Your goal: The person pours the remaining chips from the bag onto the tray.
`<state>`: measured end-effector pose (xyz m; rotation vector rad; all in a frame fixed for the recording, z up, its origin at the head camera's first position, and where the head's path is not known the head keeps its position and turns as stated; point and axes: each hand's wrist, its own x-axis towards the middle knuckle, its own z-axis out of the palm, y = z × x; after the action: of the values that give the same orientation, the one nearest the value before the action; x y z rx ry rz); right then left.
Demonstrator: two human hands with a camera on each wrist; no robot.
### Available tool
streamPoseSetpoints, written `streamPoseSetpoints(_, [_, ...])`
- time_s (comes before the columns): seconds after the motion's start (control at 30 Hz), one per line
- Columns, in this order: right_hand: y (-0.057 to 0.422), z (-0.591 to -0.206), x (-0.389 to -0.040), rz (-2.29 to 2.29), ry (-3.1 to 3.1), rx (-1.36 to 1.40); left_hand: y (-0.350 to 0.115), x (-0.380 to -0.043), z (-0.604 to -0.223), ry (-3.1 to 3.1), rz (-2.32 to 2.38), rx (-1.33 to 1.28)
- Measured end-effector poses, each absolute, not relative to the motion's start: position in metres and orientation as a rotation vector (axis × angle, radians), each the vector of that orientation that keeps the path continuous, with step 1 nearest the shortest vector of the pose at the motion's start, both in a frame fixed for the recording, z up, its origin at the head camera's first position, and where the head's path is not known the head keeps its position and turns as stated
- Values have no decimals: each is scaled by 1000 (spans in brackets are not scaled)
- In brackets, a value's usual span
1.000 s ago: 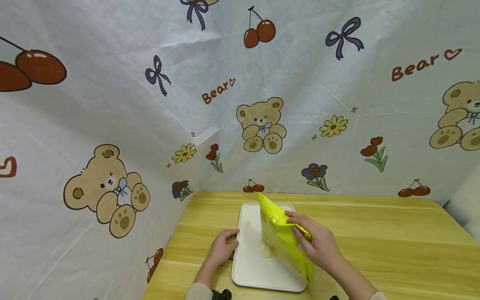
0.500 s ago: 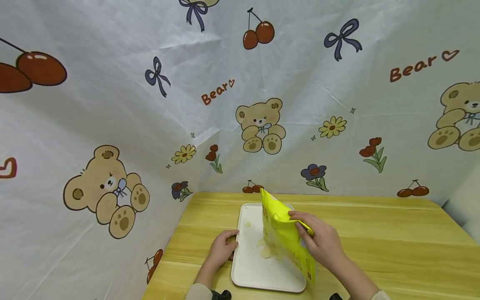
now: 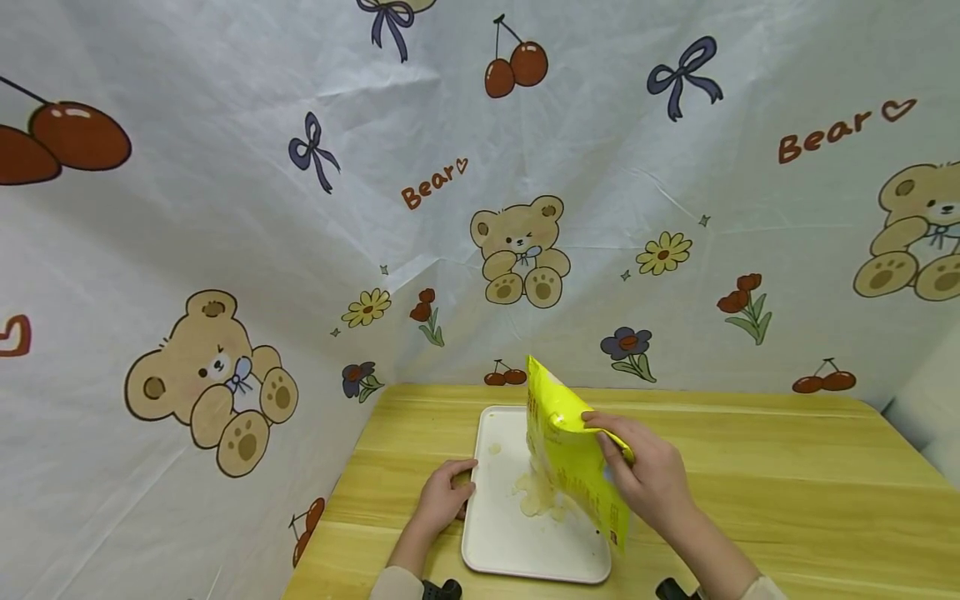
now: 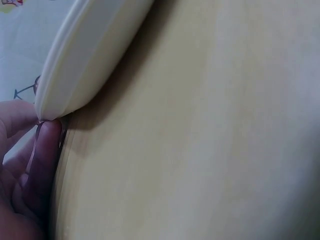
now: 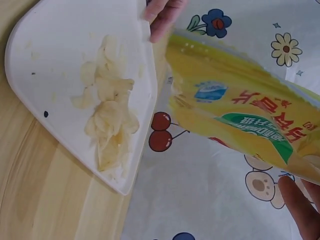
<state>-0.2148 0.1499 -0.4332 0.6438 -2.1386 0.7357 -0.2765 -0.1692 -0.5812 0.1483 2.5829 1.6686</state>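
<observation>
My right hand [image 3: 651, 475] grips a yellow potato chip bag [image 3: 573, 467] by its upper edge. The bag hangs tilted over a white tray [image 3: 498, 546]. A pile of pale potato chips [image 5: 110, 115] lies on the tray, partly hidden behind the bag in the head view. With thumb and fingers, my left hand [image 3: 444, 493] holds the tray's left edge. In the left wrist view the fingertips of the left hand [image 4: 30, 165] pinch the rim at the tray's corner.
The tray sits on a wooden table [image 3: 757, 483]. Behind and to the left hangs a white cloth [image 3: 600, 142] printed with bears, bows and cherries. Small dark specks and crumbs dot the tray in the right wrist view.
The bag and my right hand have risen slightly and shifted to the right. More chips lie on the tray. My left hand stays at the tray's edge.
</observation>
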Motion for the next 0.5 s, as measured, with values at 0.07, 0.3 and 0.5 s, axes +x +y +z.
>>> streamPoseSetpoints(0.07, [150,-433,-214,741,-2142,661,-169,-277,-581,2586,1668,153])
streamPoseSetpoints(0.3, [150,-438,-213,732,-2130,686,-169,-276,-581,2594,1656,143])
streamPoseSetpoints(0.5, [152,-438,-212,729,-2166,665,-169,-276,-581,2596,1646,127])
